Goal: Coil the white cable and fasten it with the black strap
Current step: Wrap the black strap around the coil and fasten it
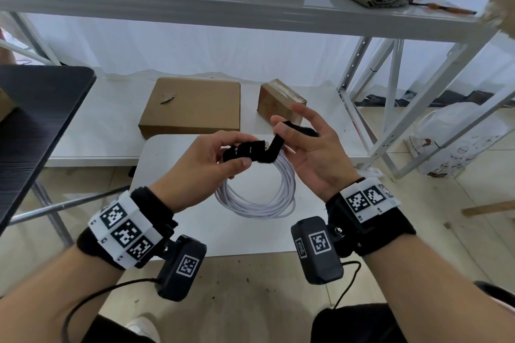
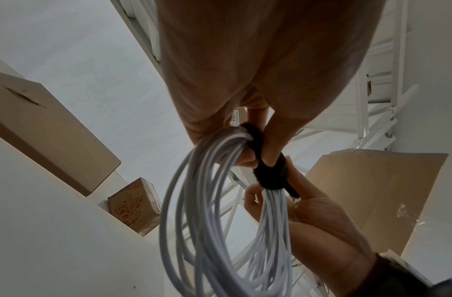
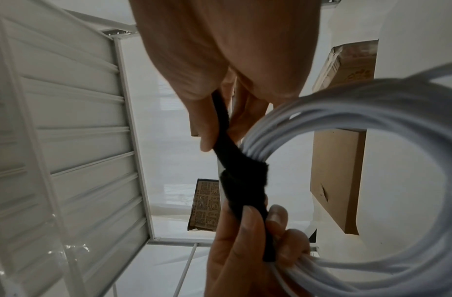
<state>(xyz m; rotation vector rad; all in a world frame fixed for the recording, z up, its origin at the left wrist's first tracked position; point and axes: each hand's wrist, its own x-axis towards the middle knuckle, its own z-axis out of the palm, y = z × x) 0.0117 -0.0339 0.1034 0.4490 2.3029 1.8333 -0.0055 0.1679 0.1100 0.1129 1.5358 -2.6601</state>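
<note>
The white cable (image 1: 262,198) hangs as a round coil of several loops between my hands, above a small white table (image 1: 172,153). The black strap (image 1: 250,151) is wound around the top of the coil. My left hand (image 1: 223,152) grips the bundled loops and the wrapped strap (image 2: 270,174) between thumb and fingers. My right hand (image 1: 289,131) pinches the strap's free end (image 1: 278,142) with thumb and index finger, held up and to the right; its other fingers are spread. In the right wrist view the strap (image 3: 240,180) runs from my fingers down around the cable (image 3: 372,112).
A flat cardboard box (image 1: 192,104) and a small taped box (image 1: 281,100) lie on the low white shelf behind the table. A black tabletop (image 1: 36,108) is at the left. White shelf uprights (image 1: 390,86) stand at the right, with more boxes on the shelf above.
</note>
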